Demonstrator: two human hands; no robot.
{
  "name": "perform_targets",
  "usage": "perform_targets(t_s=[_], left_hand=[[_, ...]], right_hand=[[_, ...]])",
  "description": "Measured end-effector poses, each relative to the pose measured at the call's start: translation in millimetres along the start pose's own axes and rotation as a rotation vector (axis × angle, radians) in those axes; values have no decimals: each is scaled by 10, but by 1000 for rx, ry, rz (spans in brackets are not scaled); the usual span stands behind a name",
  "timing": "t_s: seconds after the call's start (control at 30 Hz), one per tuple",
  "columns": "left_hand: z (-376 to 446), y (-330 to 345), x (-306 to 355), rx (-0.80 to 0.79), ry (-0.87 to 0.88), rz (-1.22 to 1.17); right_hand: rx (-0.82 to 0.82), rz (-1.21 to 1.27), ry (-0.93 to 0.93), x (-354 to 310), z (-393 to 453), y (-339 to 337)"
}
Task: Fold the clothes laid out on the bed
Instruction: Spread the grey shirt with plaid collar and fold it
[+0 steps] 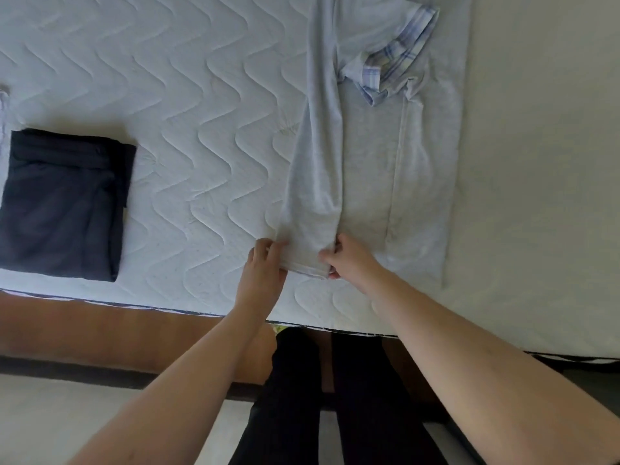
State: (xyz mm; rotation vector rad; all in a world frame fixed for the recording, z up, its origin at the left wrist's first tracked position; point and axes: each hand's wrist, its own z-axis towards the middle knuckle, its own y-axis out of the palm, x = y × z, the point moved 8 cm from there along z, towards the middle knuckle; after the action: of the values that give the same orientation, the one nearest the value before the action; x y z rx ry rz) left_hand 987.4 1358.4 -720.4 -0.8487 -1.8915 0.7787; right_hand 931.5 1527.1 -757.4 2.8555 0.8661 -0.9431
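A light grey polo shirt [372, 156] with a blue plaid collar lies lengthwise on the white quilted mattress [188, 105], collar at the far end. Its left side is folded inward as a long strip. My left hand [265, 263] pinches the strip's near left corner at the hem. My right hand [349, 256] grips the same hem at the strip's right edge. A dark navy garment [63, 203] lies folded into a rectangle at the left of the bed.
The mattress's near edge runs across the view above a brown wooden bed frame [110, 327]. My dark-trousered legs [335, 397] stand on a pale floor below. A plain cream sheet [543, 162] covers the bed's right side. A scrap of pale cloth [3, 95] shows at the left edge.
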Motion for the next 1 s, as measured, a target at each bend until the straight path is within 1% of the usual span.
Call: perform_targets(t_s=[0.2,0.3,0.4,0.53,0.7,0.73,0.83,0.93,1.0], left_hand=[[21,96,14,9,-45,-19],[-22,95,25,27,-36,0],[-64,80,1,51,-3,40],[-109,35,-102,91,-21,26],[-125,3,-165,100,-66,16],[-127,-11,-146,107,-52,29],[-151,-25,-57,122,63,106],[-142,10,-37,77,130,188],[-130,41,-28,38,168,219]], right_hand=[[176,-53,-59,229,-135,-267],[226,-77,-87,265,-159,-318],[229,-138,-117,249,-180,-288],[198,-273,-126,207,-196,-222],[203,-310,-85,146,-191,-208],[201,-293,-77,133,-188,-198],[207,-273,-74,96,-187,-176],[258,-323,-52,98,-190,-237],[242,-322,-8,132,-189,-267]])
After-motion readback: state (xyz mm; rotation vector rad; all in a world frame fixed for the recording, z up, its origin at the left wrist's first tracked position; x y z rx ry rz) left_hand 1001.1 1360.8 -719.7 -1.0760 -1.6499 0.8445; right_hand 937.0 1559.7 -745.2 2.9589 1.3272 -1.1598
